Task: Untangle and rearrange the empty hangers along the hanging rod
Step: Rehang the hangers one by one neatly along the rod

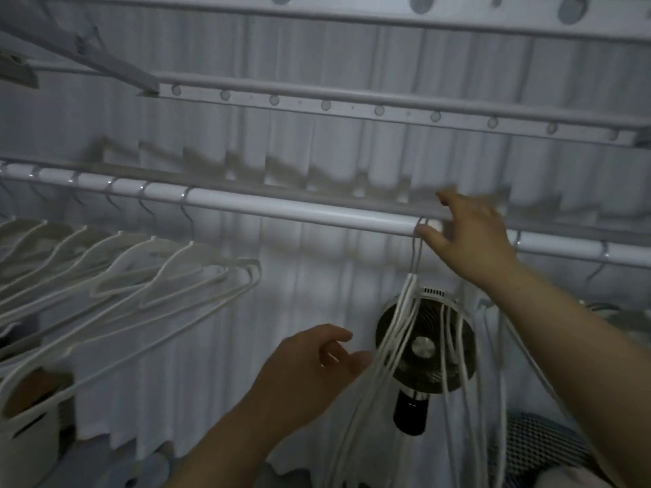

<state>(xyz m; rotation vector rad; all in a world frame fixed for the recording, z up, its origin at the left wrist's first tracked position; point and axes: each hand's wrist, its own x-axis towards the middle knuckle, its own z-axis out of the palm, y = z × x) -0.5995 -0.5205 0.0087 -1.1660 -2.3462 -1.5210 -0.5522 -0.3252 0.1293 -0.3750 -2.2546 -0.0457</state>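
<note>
A white pleated curtain (218, 346) fills the whole back of this dim room. In front of it, overhead, run the pale rails of a drying rack (352, 108), one of them dotted with round holes. Below them the white hanging rod (299, 212) slopes down across from left to right.

On the rod's left part a row of empty white hangers (141, 272) sits evenly spaced, all leaning the same way. Well apart from them, right of the middle, a tangled bunch of hangers (398, 343) dangles straight down, hooks crowded together on the rod. A few more hooks sit further right.

A black round fan (424, 346) stands behind that bunch, half screened by its white strands. A mesh basket (528, 449) sits low on the right, a white tub (31, 434) low on the left.

The right hand (472, 237) is up at the rod, fingers spread wide across it, thumb against the bunched hooks; it is blurred and grips nothing that I can see. The left hand (313, 364) hangs lower, just beside the dangling strands, fingers loosely curved and holding nothing.
</note>
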